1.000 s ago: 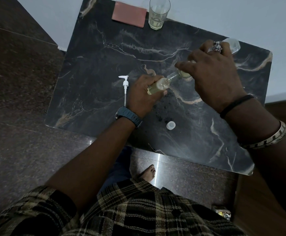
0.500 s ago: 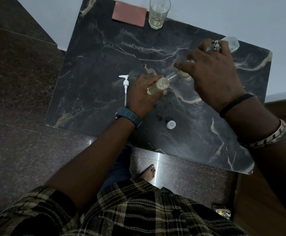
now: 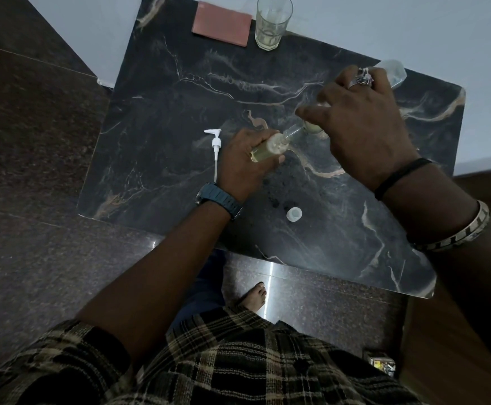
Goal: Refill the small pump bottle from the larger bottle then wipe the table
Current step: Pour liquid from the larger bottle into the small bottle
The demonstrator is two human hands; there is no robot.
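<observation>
While the small bottle (image 3: pixel 267 147) is sitting tilted above the worktop (image 3: pixel 162 92) in the gripping left hand (image 3: pixel 244 162), the right hand (image 3: pixel 364 127) is clasping the larger bottle (image 3: pixel 391 74); mouths should be meeting, tipping slowly, avoiding drips.

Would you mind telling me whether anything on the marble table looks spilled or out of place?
Yes: dark wet-looking spots dot the black marble table just below the small clear pump bottle in the left hand, near the small white cap. They look like drips.
</observation>
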